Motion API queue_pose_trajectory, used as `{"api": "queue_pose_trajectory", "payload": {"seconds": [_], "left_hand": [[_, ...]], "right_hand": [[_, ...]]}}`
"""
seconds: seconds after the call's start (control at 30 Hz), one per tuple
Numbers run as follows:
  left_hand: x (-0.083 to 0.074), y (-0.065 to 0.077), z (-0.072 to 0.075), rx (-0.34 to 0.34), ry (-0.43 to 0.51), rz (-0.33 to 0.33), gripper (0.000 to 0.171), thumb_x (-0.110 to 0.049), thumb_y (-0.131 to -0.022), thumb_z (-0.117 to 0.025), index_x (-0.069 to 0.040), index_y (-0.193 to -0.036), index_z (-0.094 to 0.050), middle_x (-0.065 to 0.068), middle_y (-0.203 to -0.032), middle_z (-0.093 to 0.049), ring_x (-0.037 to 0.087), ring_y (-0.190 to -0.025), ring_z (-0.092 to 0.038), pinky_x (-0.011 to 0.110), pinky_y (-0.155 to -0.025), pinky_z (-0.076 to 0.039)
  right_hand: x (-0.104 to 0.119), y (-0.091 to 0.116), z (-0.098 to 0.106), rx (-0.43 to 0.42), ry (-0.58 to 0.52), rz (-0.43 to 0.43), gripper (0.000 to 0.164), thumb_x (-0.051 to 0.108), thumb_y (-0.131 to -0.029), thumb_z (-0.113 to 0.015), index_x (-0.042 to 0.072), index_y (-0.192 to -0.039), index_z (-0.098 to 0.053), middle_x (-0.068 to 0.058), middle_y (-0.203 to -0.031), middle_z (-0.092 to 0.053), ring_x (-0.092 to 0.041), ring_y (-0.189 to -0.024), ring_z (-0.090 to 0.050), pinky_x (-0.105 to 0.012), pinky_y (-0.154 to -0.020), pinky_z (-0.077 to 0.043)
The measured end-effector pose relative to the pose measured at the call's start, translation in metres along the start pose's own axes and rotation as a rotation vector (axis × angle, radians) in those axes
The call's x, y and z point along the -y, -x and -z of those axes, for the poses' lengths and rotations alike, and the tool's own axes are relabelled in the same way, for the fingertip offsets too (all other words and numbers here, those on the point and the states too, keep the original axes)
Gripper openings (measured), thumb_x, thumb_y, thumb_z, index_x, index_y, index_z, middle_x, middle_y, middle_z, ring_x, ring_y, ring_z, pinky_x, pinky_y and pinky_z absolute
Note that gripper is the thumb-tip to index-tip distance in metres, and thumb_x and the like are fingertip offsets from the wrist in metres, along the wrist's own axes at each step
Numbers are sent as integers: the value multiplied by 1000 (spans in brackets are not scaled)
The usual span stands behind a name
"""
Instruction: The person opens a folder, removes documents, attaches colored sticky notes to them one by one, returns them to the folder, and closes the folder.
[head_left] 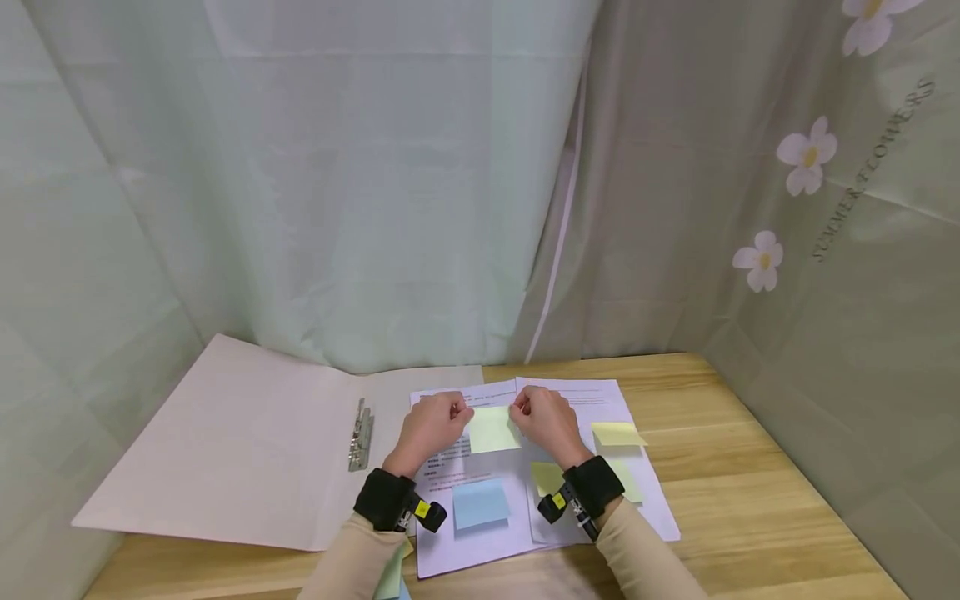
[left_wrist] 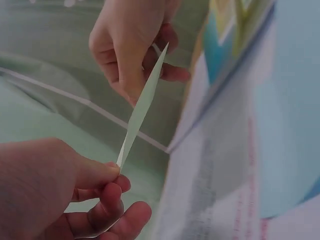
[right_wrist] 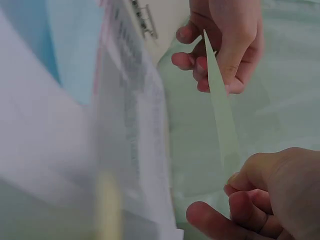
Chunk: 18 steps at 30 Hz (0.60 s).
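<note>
A pale green sticky note [head_left: 495, 431] is stretched between both hands above the printed sheets. My left hand [head_left: 435, 427] pinches its left upper corner between thumb and fingertips. The opposite corner is pinched by my right hand [head_left: 551, 421]. Seen edge-on in the left wrist view, the sticky note [left_wrist: 144, 107] stands apart from the paper. Below it on the left printed sheet [head_left: 438, 550] sits a blue sticky note [head_left: 481, 504]. The right printed sheet [head_left: 660, 521] bears a yellow sticky note [head_left: 617, 434] and others partly hidden by the right wrist.
A pale folder [head_left: 225, 450] lies spread on the left, with a metal clip [head_left: 361, 437] at its spine. More sticky notes [head_left: 390, 577] lie near the left forearm. Wooden tabletop [head_left: 750, 500] extends to the right. Curtains [head_left: 375, 183] hang behind and at both sides.
</note>
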<state>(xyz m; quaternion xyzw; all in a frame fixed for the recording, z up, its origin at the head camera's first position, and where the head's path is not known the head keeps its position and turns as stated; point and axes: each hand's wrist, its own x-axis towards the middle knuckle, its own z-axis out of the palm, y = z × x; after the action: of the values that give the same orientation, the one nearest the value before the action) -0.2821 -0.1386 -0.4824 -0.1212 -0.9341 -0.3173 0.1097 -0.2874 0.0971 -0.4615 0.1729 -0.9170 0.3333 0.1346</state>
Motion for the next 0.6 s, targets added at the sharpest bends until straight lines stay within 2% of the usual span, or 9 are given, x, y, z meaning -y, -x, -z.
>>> {"api": "queue_pose_trajectory", "payload": {"seconds": [0.07,0.1,0.17,0.2,0.37,0.47,0.6], "left_hand": [[24,-8,-21,1,-28,-1,27,-32,-108,-74,-20,-85,-65,-7,-68,-48,13,-65,-49,32,-58,-34],[33,-11,-29,13,-44,19,28,-35,-107,-75,-23,-85,-65,-8,-68,-49,12,-65,-50,32,-58,-35],[45,-16,-40,32,-65,44,29,-40,-107,-76,-26,-83,-66,-8,-69,-51,11,-66,-52,30,-58,-36],[48,-18,-43,43,-75,54,29,-40,-106,-76,-26,-83,-67,-8,-69,-53,11,-66,-52,29,-58,-36],[42,-16,-42,137,-134,115,28,-37,-104,-79,-27,-80,-68,-8,-69,-56,12,-66,-56,30,-58,-39],[38,-11,-41,175,-129,134,30,-34,-103,-80,-25,-77,-67,-8,-69,-56,14,-66,-56,31,-58,-39],[37,-7,-42,221,-113,176,32,-34,-102,-80,-23,-76,-66,-7,-68,-54,16,-67,-56,31,-60,-39]], "right_hand": [[-9,-3,-8,19,18,-3,10,11,-95,-76,7,-87,-78,-4,-77,-74,-14,-64,-58,-31,-56,-44],[-13,-5,-12,33,19,-12,10,11,-95,-76,8,-86,-79,-4,-77,-75,-14,-65,-59,-32,-56,-44],[-28,-11,-25,50,45,-13,10,13,-95,-77,10,-86,-80,-3,-78,-75,-15,-66,-59,-32,-57,-44],[-31,-13,-28,75,55,-44,9,14,-95,-79,10,-86,-80,-2,-80,-76,-15,-67,-60,-32,-58,-45],[-62,-25,-56,141,123,-96,12,25,-95,-81,22,-83,-80,9,-78,-72,-11,-67,-59,-31,-58,-45],[-60,-23,-56,210,127,-138,16,27,-96,-82,23,-81,-79,10,-77,-70,-12,-66,-59,-31,-58,-45],[-49,-16,-51,271,116,-139,17,24,-98,-80,20,-82,-80,5,-78,-72,-14,-65,-60,-31,-58,-45]]}}
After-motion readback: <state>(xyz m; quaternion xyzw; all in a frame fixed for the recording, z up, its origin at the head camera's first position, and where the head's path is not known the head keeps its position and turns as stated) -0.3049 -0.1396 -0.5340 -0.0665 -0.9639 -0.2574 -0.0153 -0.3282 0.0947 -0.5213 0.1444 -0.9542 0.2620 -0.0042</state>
